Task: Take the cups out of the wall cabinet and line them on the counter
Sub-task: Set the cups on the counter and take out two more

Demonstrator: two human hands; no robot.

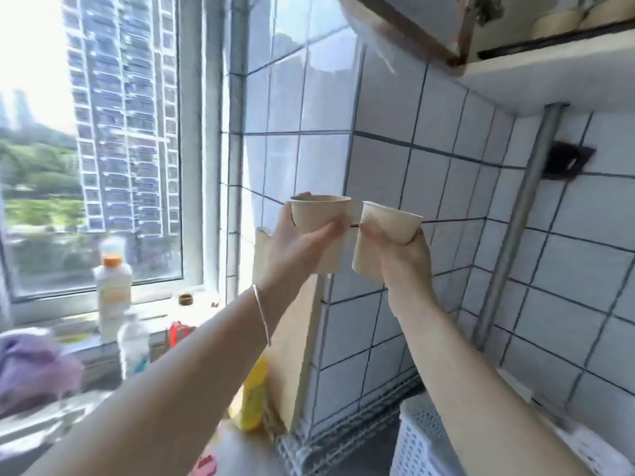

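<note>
Both hands hold beige cups raised before the tiled wall. The left hand (302, 242) has its fingers wrapped round the left cup (320, 214), upright, mouth up. The right hand (402, 252) grips the right cup (388, 225), tilted with its mouth up and leaning right. More cups (563, 18) sit in the wall cabinet (536, 46).

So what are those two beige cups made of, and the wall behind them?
The two plain beige cups, one in the left hand and one in the right hand, look matte and thin-rimmed, perhaps paper or unglazed ceramic; blur leaves it open. The white square wall tiles look like glazed ceramic: glossy, reflective, with dark grout lines.
</note>
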